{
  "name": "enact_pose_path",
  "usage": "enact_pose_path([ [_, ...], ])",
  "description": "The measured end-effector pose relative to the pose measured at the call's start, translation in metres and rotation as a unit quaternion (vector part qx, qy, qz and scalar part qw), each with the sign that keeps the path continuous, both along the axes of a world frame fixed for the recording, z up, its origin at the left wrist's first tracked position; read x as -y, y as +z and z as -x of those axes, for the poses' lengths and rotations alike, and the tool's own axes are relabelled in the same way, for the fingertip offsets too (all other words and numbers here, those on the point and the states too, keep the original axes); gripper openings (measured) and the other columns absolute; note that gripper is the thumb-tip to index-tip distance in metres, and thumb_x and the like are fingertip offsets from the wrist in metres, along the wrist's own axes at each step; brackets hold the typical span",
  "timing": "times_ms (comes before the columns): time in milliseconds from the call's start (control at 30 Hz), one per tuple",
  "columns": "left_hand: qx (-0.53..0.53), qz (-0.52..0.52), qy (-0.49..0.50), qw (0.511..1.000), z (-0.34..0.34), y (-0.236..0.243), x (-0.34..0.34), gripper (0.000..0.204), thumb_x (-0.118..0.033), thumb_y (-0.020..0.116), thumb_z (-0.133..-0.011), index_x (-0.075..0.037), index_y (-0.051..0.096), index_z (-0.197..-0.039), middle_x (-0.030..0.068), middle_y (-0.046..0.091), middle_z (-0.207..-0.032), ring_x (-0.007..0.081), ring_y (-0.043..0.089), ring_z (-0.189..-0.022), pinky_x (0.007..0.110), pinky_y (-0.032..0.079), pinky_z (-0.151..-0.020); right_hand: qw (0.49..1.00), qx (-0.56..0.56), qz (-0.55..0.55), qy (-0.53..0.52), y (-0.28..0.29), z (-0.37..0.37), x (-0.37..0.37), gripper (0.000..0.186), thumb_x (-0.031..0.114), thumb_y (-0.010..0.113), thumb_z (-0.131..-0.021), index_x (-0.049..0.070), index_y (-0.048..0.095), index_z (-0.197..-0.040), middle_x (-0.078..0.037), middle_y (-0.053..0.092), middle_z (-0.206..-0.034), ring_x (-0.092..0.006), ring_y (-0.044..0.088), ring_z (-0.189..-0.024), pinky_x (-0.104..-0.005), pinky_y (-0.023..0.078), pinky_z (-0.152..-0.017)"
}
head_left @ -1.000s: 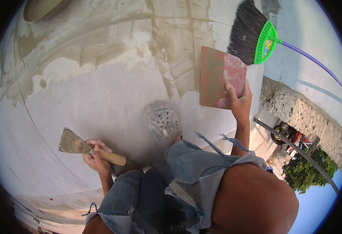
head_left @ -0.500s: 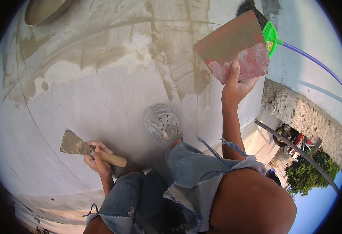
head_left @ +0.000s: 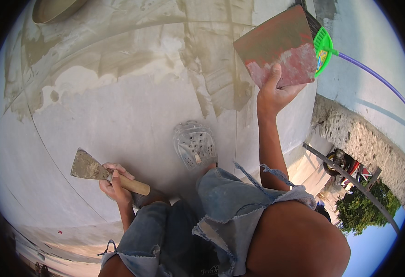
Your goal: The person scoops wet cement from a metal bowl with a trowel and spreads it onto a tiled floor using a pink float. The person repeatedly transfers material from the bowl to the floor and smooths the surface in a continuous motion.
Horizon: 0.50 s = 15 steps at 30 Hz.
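My left hand (head_left: 117, 184) grips a putty knife (head_left: 91, 167) by its light wooden handle, low on the left. The knife's wide blade points left and carries a grey-brown smear. My right hand (head_left: 278, 90) holds up a flat, reddish square board (head_left: 281, 51) at the upper right, thumb on its face. A grey-brown coat covers the board's far part, and its near edge is pale and blotchy. Beneath both tools lies a pale grey floor (head_left: 133, 111), with wet-looking brownish compound spread over its far part.
A round shallow pan (head_left: 57, 11) stands at the far left. Behind the board are a green dustpan (head_left: 322, 51) and a purple pole (head_left: 373, 71). A rough concrete ledge (head_left: 359, 138) runs along the right. My clog (head_left: 195, 143) rests on the floor in the middle.
My right hand and the board have shifted slightly, and the board has tilted a little. The view has moved slightly. My left hand keeps the putty knife nearly where it was.
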<state>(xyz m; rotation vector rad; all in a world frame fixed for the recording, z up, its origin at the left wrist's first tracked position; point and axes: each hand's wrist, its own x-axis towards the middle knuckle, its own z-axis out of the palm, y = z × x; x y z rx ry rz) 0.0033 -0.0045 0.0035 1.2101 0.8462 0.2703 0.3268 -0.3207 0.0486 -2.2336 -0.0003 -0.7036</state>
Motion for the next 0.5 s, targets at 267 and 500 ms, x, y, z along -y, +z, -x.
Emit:
enact_pose_path([
  [267, -0.01, 0.019, 0.012, 1.0, -0.002, 0.002, 0.002, 0.017, -0.003, 0.053, -0.099, 0.002, 0.055, -0.114, 0.0159, 0.061, -0.088, 0.0208, 0.061, -0.059, 0.033, 0.052, -0.059, 1.0, 0.025, -0.018, -0.004, -0.011, -0.002, 0.005, 0.074, 0.016, 0.073, -0.102, -0.008, 0.031, -0.157, -0.024, 0.05, -0.15, -0.0323, 0.054, -0.137, -0.0433, 0.042, -0.117],
  [500, -0.009, -0.015, 0.01, 1.0, -0.002, 0.0, 0.003, 0.019, -0.011, 0.055, -0.099, 0.002, 0.054, -0.113, 0.0145, 0.059, -0.085, 0.0186, 0.058, -0.056, 0.031, 0.052, -0.054, 0.997, -0.06, -0.044, 0.006, -0.003, 0.024, -0.004, 0.069, 0.017, 0.072, -0.103, -0.014, 0.035, -0.152, -0.03, 0.051, -0.149, -0.0346, 0.056, -0.136, -0.0435, 0.046, -0.114],
])
